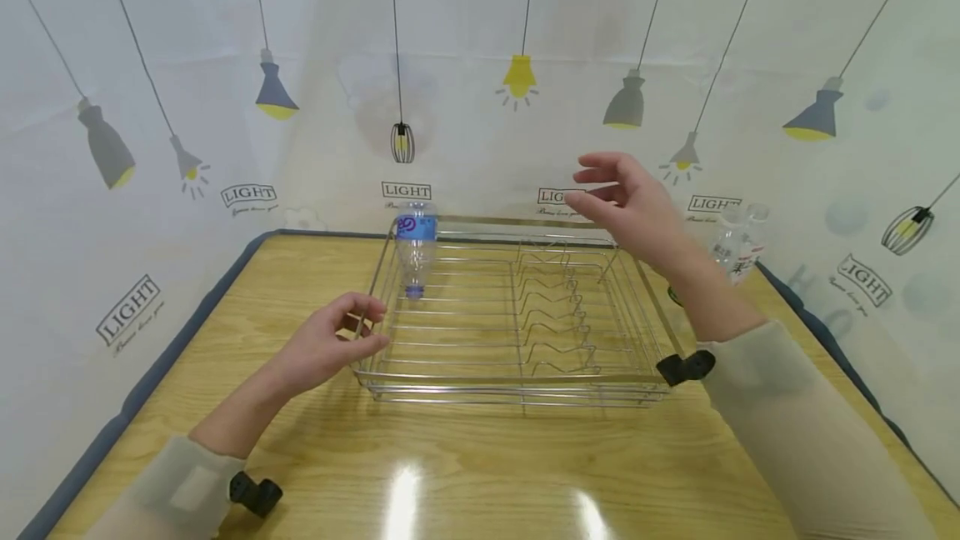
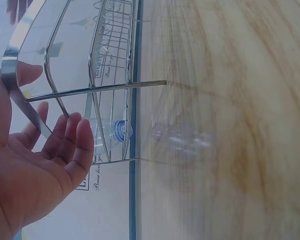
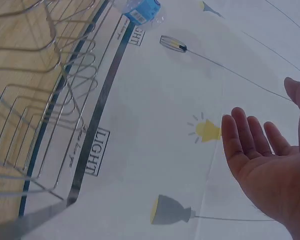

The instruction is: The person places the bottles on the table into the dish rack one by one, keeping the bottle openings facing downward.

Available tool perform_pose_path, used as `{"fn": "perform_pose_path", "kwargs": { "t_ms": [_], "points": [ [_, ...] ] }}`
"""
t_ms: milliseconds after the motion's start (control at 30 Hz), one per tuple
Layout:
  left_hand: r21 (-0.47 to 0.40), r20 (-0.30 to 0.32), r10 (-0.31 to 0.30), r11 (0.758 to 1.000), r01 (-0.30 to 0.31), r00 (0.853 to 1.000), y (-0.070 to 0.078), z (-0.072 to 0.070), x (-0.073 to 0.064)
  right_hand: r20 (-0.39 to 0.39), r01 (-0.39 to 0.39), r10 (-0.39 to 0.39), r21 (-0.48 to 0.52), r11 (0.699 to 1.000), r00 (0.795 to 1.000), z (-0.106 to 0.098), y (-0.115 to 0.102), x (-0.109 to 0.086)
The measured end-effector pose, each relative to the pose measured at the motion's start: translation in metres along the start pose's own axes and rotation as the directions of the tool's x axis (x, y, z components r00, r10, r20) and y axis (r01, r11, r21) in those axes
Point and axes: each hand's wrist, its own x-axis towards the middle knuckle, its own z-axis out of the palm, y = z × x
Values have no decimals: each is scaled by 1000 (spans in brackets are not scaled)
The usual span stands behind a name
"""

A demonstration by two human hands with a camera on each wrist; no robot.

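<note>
A silver wire dish rack sits on the wooden table. In its back left part a clear plastic bottle with a blue label stands cap-down. My left hand is at the rack's left side near the front corner, its fingers loosely bent and apart from the thumb. In the left wrist view, the fingers are beside the side wires and the thumb is behind the flat rim; firm contact is unclear. My right hand hovers above the rack's back right, fingers relaxed, holding nothing.
Two more clear bottles stand beyond the rack on the right, partly hidden by my right forearm. Wavy wire dividers run along the rack's right half. A white printed cloth hangs behind the table.
</note>
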Motion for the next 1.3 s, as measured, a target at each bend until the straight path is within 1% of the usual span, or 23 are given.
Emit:
{"fn": "perform_pose_path", "kwargs": {
  "t_ms": [100, 167, 300, 367, 433, 500, 600, 633, 667, 733, 767, 900, 1000, 1133, 1300],
  "points": [
    [5, 0, -2, 1000, 2, 1000, 1, 0, 0, -27, 9, -10, -51, 999, 1000, -24, 8, -20],
    [5, 2, 1, 1000, -1, 1000, 1, -1, 0, -57, 20, -23, -57, 998, 998, -40, 15, -31],
    [-1, 2, 2, 1000, -2, 1000, 1, 0, -1, -150, 33, -41, -62, 998, 988, -75, 33, -51],
    [-2, 1, 1, 1000, -1, 1000, 0, 0, -1, -205, 27, -36, -42, 999, 978, -93, 45, -60],
    [-2, 1, 1, 1000, -1, 1000, 1, 0, 0, -256, 27, -16, 38, 999, 966, -111, 58, -67],
    [-1, 0, 4, 1000, -4, 1000, 1, 0, 0, -308, 14, 10, 77, 997, 951, -127, 73, -73],
    [-4, 1, 12, 1000, -12, 1000, 1, 0, -1, -368, -33, 58, 76, 997, 928, -145, 98, -79],
    [-6, 1, 15, 1000, -15, 1000, 1, 0, -1, -379, -62, 76, 49, 997, 922, -150, 107, -81],
    [-7, 1, 17, 1000, -17, 1000, 1, 0, -1, -389, -95, 96, 22, 995, 916, -153, 115, -83],
    [-10, 2, 24, 1000, -24, 1000, 1, 0, -1, -390, -145, 137, 10, 989, 911, -159, 133, -86],
    [-11, 1, 25, 1000, -25, 1000, 1, 0, -2, -385, -162, 158, 21, 986, 909, -161, 141, -88],
    [-11, -2, 28, 1000, -29, 1000, 1, 0, -1, -352, -243, 245, 50, 969, 903, -166, 174, -90],
    [-7, -4, 26, 1000, -26, 1000, 1, 0, -1, -319, -310, 302, 28, 950, 898, -166, 194, -89],
    [-5, -7, 21, 1000, -21, 1000, 1, 0, -2, -274, -365, 350, -2, 931, 896, -162, 211, -86],
    [-1, -5, 14, 1000, -14, 1000, 2, 0, -2, -247, -386, 375, 8, 923, 893, -156, 225, -79]
  ]
}}
